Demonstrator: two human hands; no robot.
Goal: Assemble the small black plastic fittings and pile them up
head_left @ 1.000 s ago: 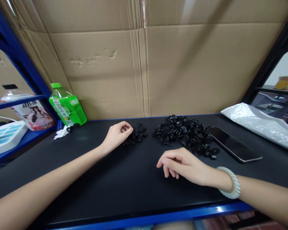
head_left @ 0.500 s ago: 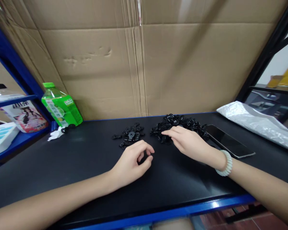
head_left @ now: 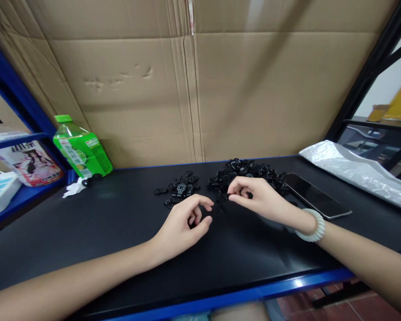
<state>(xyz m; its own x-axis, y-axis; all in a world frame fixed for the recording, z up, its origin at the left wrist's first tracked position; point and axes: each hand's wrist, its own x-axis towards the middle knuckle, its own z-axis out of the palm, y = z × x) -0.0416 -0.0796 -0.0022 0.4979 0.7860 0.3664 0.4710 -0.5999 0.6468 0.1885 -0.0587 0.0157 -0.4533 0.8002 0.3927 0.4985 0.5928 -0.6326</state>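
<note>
The larger pile of black parts (head_left: 247, 171) lies toward the back of the black desk (head_left: 107, 223), and everything else can be placed from it. The right hand (head_left: 262, 198) is at the near side of the larger pile, its thumb and index finger pinched together on a small black part (head_left: 226, 196); the exact shape of that part is too blurred to tell. A pale coiled bracelet (head_left: 312, 225) circles the right wrist.

The left hand (head_left: 182, 223) is left of the larger pile and closer to the wearer, with thumb and fingertips curved toward each other and a narrow gap between them. Nothing shows in that gap; whether the curled inner fingers hold anything cannot be told. Just beyond this hand, left of the larger pile and apart from it, is the smaller pile of black parts (head_left: 182, 185), which includes a round piece with holes.

Right of the larger pile, a dark phone (head_left: 317, 196) lies flat, and beyond the phone on that side is a silvery plastic bag (head_left: 357, 174). Well to the left of the larger pile stand a green bottle (head_left: 82, 149) and, near its base, a crumpled white tissue (head_left: 73, 188). Brown cardboard (head_left: 137, 102) rises behind the larger pile
</note>
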